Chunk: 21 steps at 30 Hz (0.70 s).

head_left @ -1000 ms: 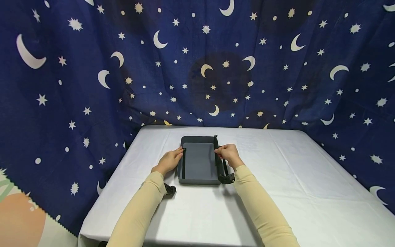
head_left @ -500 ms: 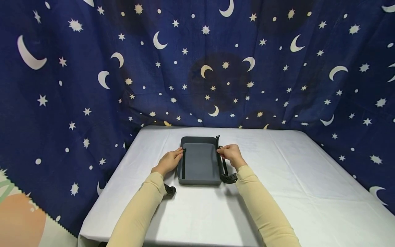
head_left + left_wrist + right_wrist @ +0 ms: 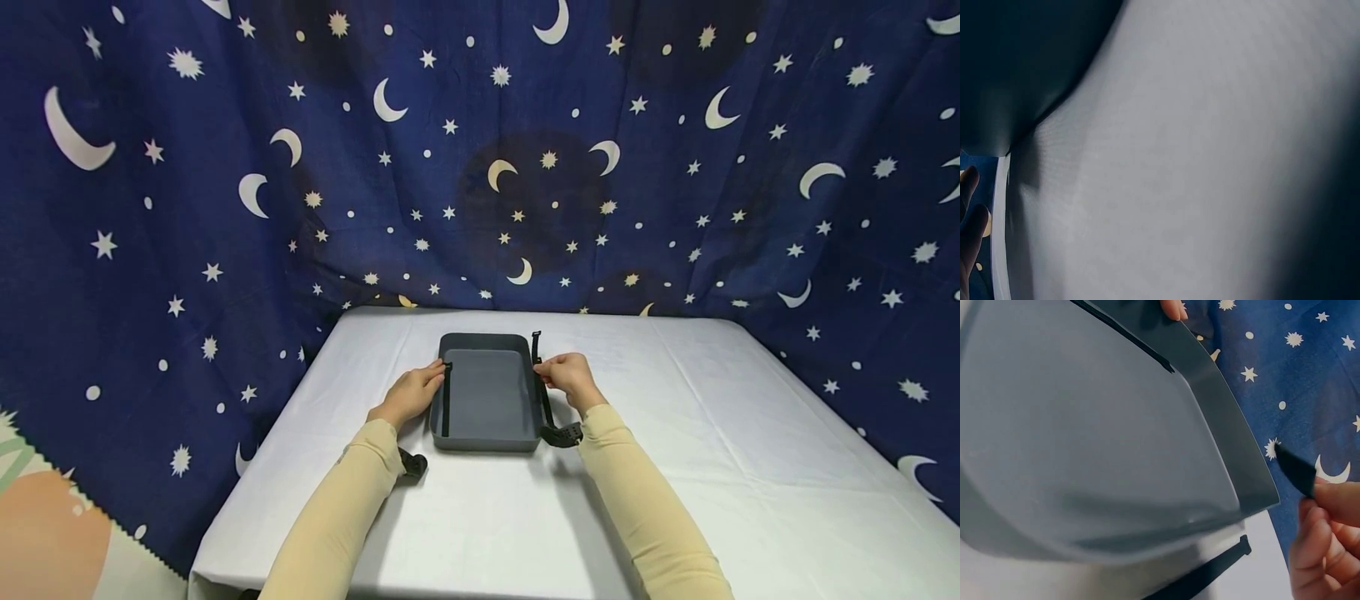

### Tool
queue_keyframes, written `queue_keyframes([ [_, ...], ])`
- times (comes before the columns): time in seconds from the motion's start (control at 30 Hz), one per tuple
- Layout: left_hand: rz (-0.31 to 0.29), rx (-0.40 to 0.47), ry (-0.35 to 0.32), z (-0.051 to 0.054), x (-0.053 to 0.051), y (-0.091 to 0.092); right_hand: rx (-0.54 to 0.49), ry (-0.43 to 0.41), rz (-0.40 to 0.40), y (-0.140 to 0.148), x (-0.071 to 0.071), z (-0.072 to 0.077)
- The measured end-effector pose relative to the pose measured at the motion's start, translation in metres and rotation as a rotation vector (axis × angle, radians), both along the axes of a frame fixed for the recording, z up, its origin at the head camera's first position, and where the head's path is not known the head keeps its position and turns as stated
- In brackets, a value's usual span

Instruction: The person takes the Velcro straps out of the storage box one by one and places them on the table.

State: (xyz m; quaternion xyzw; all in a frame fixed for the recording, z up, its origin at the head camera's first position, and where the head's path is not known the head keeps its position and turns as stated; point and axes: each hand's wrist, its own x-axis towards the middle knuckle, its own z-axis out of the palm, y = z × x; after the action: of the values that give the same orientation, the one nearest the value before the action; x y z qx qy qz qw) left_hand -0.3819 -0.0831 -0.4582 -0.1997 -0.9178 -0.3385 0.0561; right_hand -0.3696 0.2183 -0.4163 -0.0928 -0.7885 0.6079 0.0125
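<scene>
Left hand (image 3: 407,397) resting loosely on the grey rectangular tray (image 3: 491,396), right hand (image 3: 570,377) is pinching one flat black strap (image 3: 1297,470) outside, another strap (image 3: 447,404) remaining inside.

Two hands: left hand (image 3: 407,395), right hand (image 3: 573,380). One tray (image 3: 491,392) between the fingers. Three straps: first strap (image 3: 1295,470) pinched by the right fingers, second strap (image 3: 1210,572) below them, third strap (image 3: 447,404) beside the left fingertips. One table (image 3: 750,417) beneath, one curtain (image 3: 652,75) beyond
</scene>
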Motion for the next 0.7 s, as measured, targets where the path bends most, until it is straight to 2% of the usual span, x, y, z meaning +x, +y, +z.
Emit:
queue_keyframes([
  [0.2,-0.003,-0.001,0.003,0.003,0.0,0.001,-0.013,0.003,-0.012,0.005,-0.001,0.001],
  [0.7,-0.018,0.021,0.025,0.0,0.002,0.0,-0.03,-0.004,-0.015,0.012,0.002,-0.005],
])
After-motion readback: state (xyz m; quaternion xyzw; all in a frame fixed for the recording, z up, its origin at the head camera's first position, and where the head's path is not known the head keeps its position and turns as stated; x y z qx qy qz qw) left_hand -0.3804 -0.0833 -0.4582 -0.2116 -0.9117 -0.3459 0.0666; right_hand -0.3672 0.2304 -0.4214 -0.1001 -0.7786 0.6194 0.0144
